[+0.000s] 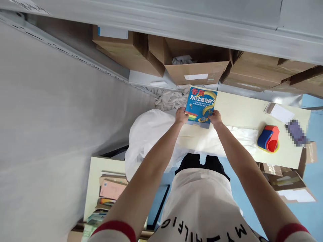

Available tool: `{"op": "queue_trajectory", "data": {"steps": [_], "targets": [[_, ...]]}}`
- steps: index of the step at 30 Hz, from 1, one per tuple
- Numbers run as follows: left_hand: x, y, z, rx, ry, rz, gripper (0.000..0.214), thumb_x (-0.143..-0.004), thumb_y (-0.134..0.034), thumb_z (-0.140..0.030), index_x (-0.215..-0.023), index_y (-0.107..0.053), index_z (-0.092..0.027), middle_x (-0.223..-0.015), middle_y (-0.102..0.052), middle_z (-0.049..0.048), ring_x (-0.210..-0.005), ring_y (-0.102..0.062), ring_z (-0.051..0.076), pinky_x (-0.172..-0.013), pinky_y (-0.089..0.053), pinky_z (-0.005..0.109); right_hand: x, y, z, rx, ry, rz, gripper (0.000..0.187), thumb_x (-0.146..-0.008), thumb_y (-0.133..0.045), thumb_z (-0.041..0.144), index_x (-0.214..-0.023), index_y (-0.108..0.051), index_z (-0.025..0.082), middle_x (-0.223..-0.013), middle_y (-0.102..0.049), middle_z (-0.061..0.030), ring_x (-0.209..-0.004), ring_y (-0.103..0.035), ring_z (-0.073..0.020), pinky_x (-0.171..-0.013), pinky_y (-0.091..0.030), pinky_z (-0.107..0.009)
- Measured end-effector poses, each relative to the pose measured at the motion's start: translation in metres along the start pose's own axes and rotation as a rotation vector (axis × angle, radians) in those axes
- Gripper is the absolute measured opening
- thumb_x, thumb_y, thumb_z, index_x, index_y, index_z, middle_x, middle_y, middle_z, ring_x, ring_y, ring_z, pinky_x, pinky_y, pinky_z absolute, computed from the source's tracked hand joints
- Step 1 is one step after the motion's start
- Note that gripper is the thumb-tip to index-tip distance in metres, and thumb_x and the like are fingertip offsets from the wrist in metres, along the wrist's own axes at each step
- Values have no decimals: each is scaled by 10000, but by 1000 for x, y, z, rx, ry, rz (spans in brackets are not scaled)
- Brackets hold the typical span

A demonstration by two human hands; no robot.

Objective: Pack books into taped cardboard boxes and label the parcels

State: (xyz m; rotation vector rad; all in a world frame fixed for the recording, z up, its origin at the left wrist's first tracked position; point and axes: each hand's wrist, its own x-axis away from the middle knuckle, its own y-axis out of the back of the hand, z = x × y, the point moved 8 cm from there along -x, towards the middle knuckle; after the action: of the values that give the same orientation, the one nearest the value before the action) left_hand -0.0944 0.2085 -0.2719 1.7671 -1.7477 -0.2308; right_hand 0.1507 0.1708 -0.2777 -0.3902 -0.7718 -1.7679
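Observation:
Both my hands grip a blue book with a banana drawing and Chinese lettering on its cover. My left hand is closed on its left edge, and my right hand on its lower right edge. Cover up, the book is held over a pale table. A white plastic bag bulges beside my left forearm. Flat white bags or wrapping lie on the table to the right of my right hand. Further right stands a red and blue tape dispenser.
Open cardboard boxes line the shelf behind the table. Shredded white paper is heaped at the table's left end. A white box and a blurred phone-like object lie at right. Stacked books sit at lower left; cartons stand lower right.

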Motion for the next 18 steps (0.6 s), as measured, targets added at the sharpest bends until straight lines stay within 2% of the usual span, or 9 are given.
{"op": "queue_trajectory", "data": {"steps": [3,6,9,14,16,18], "targets": [[-7,2,-5,67,-26,-21,278,-634,-638,-29,-846,-611,-208,-792,-649,5,-737,-626,170,-767,-533,324,0,1,10,-15,62,-47,313,-650,-627,188,-954,-558,214,-960,-670,-32,-871,-644,-193,-773,-541,-359],[-12,12,-23,192,-112,-97,285,-669,-628,-54,-908,-598,-206,-842,-645,4,-761,-620,145,-765,-526,290,6,6,33,-98,272,-59,290,-716,-604,253,-994,-525,237,-1018,-637,-25,-876,-619,-166,-799,-531,-349],[-12,21,-48,293,-181,-142,258,-727,-626,-93,-952,-580,-212,-868,-639,1,-792,-624,129,-717,-511,236,18,21,59,-175,472,-89,271,-753,-590,292,-1005,-498,257,-1006,-622,-15,-839,-614,-159,-787,-530,-344],[3,22,-95,436,-296,-131,224,-790,-638,-152,-978,-537,-218,-902,-636,2,-801,-645,117,-665,-494,195,46,60,89,-186,663,-144,258,-822,-579,348,-1049,-486,266,-1035,-620,-16,-873,-632,-168,-809,-530,-338],[19,12,-108,478,-317,-80,224,-797,-656,-183,-975,-524,-220,-911,-645,4,-798,-654,117,-685,-502,203,60,84,87,-189,681,-180,257,-835,-574,367,-1056,-496,261,-1025,-626,-21,-889,-638,-177,-813,-534,-338],[41,-7,-115,515,-298,-2,234,-796,-673,-211,-974,-521,-218,-921,-660,10,-790,-661,120,-711,-514,222,76,111,74,-190,650,-213,280,-826,-579,376,-1069,-513,254,-1023,-641,-33,-878,-645,-187,-799,-540,-346]]}}
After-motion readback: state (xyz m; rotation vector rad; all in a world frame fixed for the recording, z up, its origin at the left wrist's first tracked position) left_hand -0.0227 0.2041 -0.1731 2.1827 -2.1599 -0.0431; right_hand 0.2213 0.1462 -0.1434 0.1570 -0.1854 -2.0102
